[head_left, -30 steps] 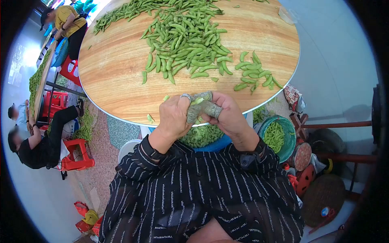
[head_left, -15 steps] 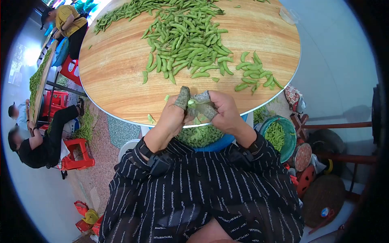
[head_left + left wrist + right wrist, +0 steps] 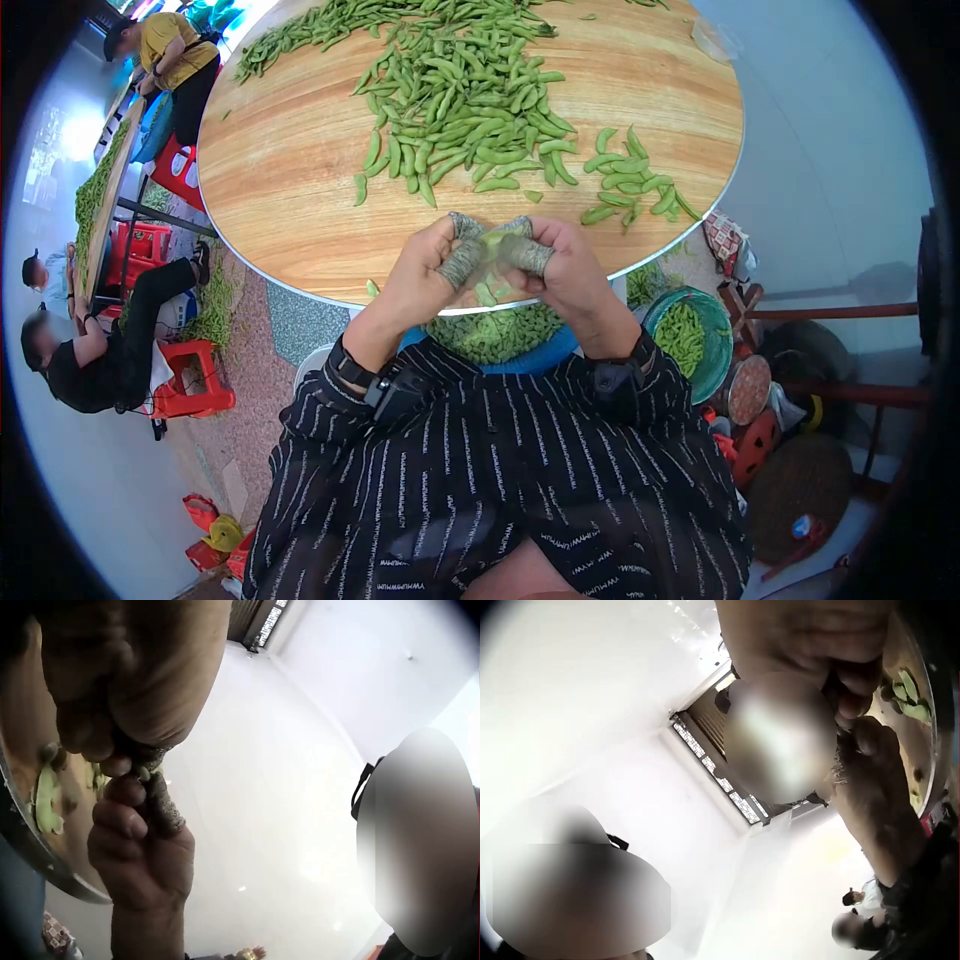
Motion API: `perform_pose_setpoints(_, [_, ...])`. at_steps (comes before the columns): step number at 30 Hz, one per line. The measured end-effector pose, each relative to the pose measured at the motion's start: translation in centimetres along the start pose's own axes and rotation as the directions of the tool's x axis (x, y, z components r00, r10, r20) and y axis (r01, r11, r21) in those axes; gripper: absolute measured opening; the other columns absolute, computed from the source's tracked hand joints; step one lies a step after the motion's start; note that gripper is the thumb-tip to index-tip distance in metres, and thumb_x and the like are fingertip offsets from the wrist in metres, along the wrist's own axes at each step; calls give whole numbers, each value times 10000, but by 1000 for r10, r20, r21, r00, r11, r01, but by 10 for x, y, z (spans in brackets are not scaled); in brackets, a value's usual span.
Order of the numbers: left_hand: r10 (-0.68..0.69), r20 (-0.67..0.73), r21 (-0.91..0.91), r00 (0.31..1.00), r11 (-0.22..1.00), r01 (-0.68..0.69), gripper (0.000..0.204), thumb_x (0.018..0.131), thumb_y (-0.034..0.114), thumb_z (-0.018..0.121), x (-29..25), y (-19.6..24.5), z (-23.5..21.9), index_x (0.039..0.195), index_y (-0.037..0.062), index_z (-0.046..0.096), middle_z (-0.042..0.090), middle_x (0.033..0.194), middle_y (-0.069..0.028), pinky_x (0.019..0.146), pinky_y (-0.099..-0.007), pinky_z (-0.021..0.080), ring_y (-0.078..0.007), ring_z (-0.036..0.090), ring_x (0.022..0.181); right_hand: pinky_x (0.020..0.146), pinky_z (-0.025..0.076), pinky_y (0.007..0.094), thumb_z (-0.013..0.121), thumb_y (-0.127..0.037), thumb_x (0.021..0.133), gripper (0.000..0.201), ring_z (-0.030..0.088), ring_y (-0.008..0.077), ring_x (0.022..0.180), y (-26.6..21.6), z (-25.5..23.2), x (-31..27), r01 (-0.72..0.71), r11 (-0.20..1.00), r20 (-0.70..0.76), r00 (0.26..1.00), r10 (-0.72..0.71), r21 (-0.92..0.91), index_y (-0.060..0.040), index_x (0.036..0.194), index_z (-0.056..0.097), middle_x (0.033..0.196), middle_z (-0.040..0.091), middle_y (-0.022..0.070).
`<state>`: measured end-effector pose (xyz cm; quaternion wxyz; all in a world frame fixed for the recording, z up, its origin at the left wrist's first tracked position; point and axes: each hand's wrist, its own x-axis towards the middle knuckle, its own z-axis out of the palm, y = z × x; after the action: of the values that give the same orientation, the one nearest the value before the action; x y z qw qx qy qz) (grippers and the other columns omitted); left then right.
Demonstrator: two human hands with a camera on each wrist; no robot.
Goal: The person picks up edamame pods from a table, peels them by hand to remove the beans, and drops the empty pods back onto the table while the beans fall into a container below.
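Note:
Over the table's near edge, my left hand (image 3: pixel 420 272) and right hand (image 3: pixel 574 275) meet at the fingertips and pinch a green soybean pod (image 3: pixel 493 240) between them. Grey woven wraps (image 3: pixel 460 263) cover the thumbs and forefingers. Most of the pod is hidden by the fingers; in the left wrist view a small green bit of the pod (image 3: pixel 143 773) shows between the two hands. Below the hands, a blue basin (image 3: pixel 548 356) holds many green beans (image 3: pixel 490 337). Split hulls (image 3: pixel 48 801) lie on the table beside the hands in the left wrist view.
A large heap of pods (image 3: pixel 470 110) covers the middle and back of the round wooden table (image 3: pixel 290 215). A smaller group of pods (image 3: pixel 630 180) lies to the right. A green bucket (image 3: pixel 715 350) with pods stands at the lower right. People sit at another table on the left.
Half a second ago the left thumb stuck up away from the pod; now it is bent down beside it. The left hand has turned inward, and both hands stay close together at the table edge.

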<state>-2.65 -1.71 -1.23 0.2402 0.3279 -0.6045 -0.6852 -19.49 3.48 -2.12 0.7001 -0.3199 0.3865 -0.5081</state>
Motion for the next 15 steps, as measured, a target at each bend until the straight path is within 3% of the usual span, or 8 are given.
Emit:
perform_pose_setpoints(3, [133, -31, 167, 991, 978, -127, 171, 812, 40, 502, -3, -5, -5, 978, 2, 490, 513, 739, 2, 559, -191, 402, -68, 484, 638, 477, 363, 173, 531, -14, 771, 110, 466, 41, 558, -7, -5, -1, 152, 987, -113, 981, -157, -57, -13, 869, 579, 655, 541, -9])
perform_pose_setpoints(5, [228, -45, 260, 973, 943, -209, 187, 798, 15, 500, -10, 1, -7, 984, 9, 513, 545, 788, -34, 611, -204, 418, -108, 517, 716, 489, 372, 173, 528, -17, 778, 127, 474, 39, 570, -21, -23, -6, 285, 842, -211, 885, -415, -458, -19, 892, 583, 683, 562, -5])
perform_pose_setpoints(6, [226, -42, 260, 973, 943, -208, 187, 798, 15, 500, -12, 0, -11, 984, 9, 513, 545, 788, -34, 611, -204, 418, -108, 517, 716, 511, 385, 179, 528, -12, 775, 136, 485, 44, 590, -29, -34, -11, 248, 815, -246, 872, -423, -523, -16, 899, 581, 706, 574, -2])
perform_pose_setpoints(8, [446, 8, 495, 895, 776, -391, 177, 786, 26, 504, -15, -7, -24, 958, 15, 544, 558, 846, -71, 675, -236, 423, -158, 531, 796, 561, 409, 198, 531, -3, 761, 169, 507, 63, 631, -43, -60, -16, 200, 721, -270, 835, -480, -663, -2, 925, 574, 735, 590, 12])
perform_pose_setpoints(11, [557, -13, 720, 830, 582, -379, 172, 769, 43, 513, -20, -17, -47, 930, 17, 567, 552, 900, -99, 734, -281, 412, -205, 517, 865, 610, 421, 218, 527, 12, 737, 221, 524, 88, 674, -50, -89, -24, 190, 592, -272, 751, -601, -783, 20, 955, 562, 748, 595, 42])
perform_pose_setpoints(12, [529, -32, 710, 848, 609, -353, 255, 829, 212, 491, -22, -20, -53, 964, 1, 537, 556, 973, -122, 798, -295, 394, -202, 519, 914, 631, 423, 225, 520, 23, 723, 245, 531, 100, 695, -51, -94, -25, 188, 529, -276, 684, -675, -827, 31, 966, 556, 753, 595, 60])
perform_pose_setpoints(13, [528, -32, 710, 849, 609, -352, 255, 829, 212, 491, -21, -25, -53, 964, 1, 537, 556, 973, -122, 798, -295, 394, -202, 519, 914, 631, 423, 225, 520, 23, 723, 245, 531, 100, 695, -52, -97, -28, 188, 530, -277, 684, -675, -827, 31, 966, 556, 753, 595, 60])
perform_pose_setpoints(15, [377, -222, 501, 899, 835, -226, 255, 767, 72, 513, -21, -30, -52, 1017, 30, 533, 558, 928, -130, 788, -319, 402, -265, 515, 893, 639, 420, 222, 477, 52, 688, 290, 525, 100, 703, -52, -98, -35, 77, 497, -365, 584, -725, -864, 39, 967, 554, 749, 588, 81])
